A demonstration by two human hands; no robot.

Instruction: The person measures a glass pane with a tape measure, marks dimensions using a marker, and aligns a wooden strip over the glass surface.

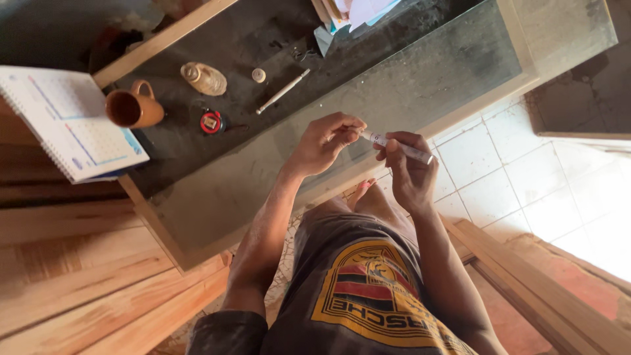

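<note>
My right hand grips a white marker pen by its barrel, held level in front of my body. My left hand pinches the pen's left end with thumb and fingertips, where the cap sits. Both hands hover just off the near edge of a dark glass-topped desk. On the desk lie a second white pen, a small red tape measure, a brown mug, a small round cap and a clear bottle on its side.
A spiral-bound calendar leans at the desk's left end. Papers are stacked at the far side. Wooden planks lie at the left and a wooden frame at the right on a white tiled floor.
</note>
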